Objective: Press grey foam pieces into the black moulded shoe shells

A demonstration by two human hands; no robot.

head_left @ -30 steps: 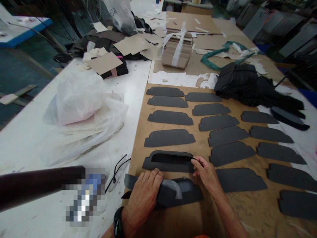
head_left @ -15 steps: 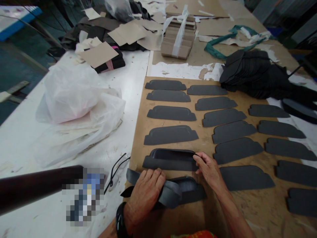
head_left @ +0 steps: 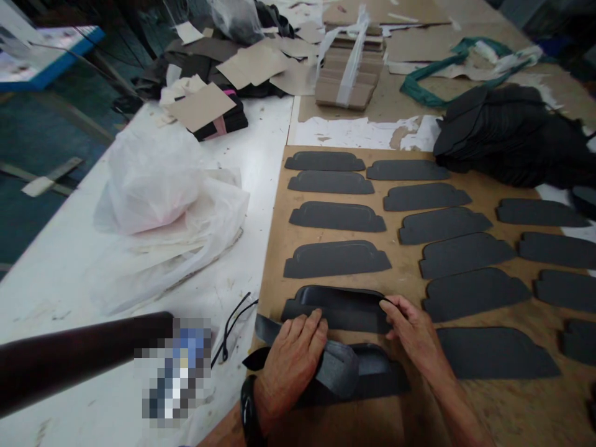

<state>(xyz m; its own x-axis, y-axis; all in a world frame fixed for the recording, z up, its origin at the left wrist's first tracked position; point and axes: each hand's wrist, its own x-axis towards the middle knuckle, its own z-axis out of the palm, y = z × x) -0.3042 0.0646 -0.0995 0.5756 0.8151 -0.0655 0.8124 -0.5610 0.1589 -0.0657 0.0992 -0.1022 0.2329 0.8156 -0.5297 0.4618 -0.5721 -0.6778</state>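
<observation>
My left hand (head_left: 295, 357), wearing a black bracelet on the wrist, is closed over some curled dark grey strips (head_left: 339, 370). Their ends stick out on both sides of it, and the palm hides the middle. Its fingertips rest at the lower edge of a dark grey panel (head_left: 342, 315) with a curved black piece (head_left: 342, 298) along its upper part. With thumb and fingers, my right hand (head_left: 410, 320) pinches the right end of that black piece. Below, a similar panel (head_left: 382, 382) lies partly under the strips and my left hand.
Rows of dark grey panels (head_left: 338, 259) lie on the brown board (head_left: 270, 261). Left are a plastic bag (head_left: 149, 186), black cords (head_left: 228, 329), a dark tube (head_left: 88, 354) and a blurred-out object. Behind stand tied cardboard pieces (head_left: 347, 77) and a black stack (head_left: 493, 133).
The view has swung a little to the left, so everything sits further right. Both hands keep nearly the same places on the panel, my right hand still pinching the black piece's end.
</observation>
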